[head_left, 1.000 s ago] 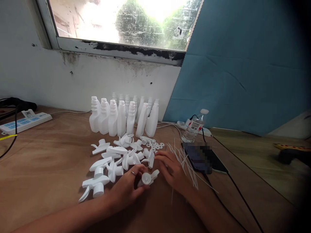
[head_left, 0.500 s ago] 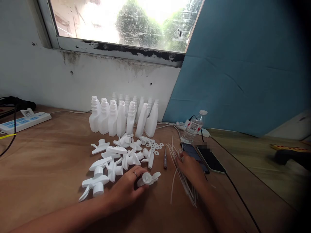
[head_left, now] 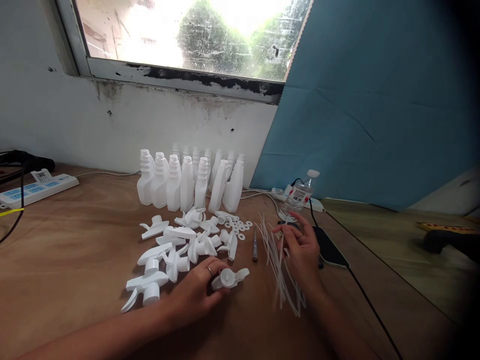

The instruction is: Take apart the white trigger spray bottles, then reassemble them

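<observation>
My left hand (head_left: 200, 287) is closed around a white trigger sprayer head (head_left: 227, 278), whose round collar opening faces up toward me. Thin white dip tubes (head_left: 270, 248) lie in a loose bundle to the right of it. Above the bundle, my right hand (head_left: 302, 247) pinches one tube (head_left: 280, 260) near its upper end, and the tube hangs down from the fingertips. Several more sprayer heads (head_left: 174, 262) are heaped to the left of my left hand. Small white washers (head_left: 240, 227) lie scattered behind the heap. A screwdriver (head_left: 255, 247) rests between the washers and the tubes.
White spray bottles (head_left: 173, 182) without tops stand in rows by the wall. A clear water bottle (head_left: 299, 195) and a phone (head_left: 330, 247) are at the right. One power strip (head_left: 39, 190) lies far left; a black cable (head_left: 375, 310) runs along the right side.
My right hand has risen from the bundle, lifting one tube and turning it upright. My left hand keeps its hold on the sprayer head, almost still.
</observation>
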Action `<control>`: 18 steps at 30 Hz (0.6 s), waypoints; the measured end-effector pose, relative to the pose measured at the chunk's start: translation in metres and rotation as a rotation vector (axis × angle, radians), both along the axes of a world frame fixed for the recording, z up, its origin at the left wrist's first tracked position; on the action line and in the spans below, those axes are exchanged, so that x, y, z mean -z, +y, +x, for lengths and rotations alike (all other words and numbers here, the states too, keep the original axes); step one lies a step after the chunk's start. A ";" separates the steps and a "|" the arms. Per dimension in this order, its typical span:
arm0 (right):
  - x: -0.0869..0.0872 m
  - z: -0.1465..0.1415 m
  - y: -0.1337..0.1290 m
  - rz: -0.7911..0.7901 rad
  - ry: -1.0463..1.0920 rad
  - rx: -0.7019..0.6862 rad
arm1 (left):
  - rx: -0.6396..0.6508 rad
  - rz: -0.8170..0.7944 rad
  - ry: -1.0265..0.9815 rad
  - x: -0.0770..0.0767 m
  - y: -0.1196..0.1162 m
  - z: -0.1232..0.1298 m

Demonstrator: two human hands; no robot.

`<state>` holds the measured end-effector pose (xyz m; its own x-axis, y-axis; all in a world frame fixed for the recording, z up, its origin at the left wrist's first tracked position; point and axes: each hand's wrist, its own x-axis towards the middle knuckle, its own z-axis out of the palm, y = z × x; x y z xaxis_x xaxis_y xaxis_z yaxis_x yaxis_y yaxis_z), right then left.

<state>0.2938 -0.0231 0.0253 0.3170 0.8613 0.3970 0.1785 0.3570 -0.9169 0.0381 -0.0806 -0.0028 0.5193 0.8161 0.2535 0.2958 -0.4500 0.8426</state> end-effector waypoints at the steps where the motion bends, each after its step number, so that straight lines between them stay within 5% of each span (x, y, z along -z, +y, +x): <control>1: -0.002 -0.005 -0.003 0.016 0.123 -0.071 | -0.001 0.004 0.002 0.000 0.000 0.000; 8: 0.004 -0.031 -0.012 -0.036 0.393 -0.315 | 0.013 0.022 -0.009 -0.001 0.000 0.000; 18: 0.019 -0.052 -0.016 -0.209 0.551 -0.537 | 0.320 0.097 0.005 -0.003 -0.001 -0.005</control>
<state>0.2417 -0.0394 0.0066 -0.0588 0.9913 0.1176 -0.4677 0.0767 -0.8805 0.0335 -0.0813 0.0005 0.7465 0.5841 0.3187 0.1307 -0.5985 0.7904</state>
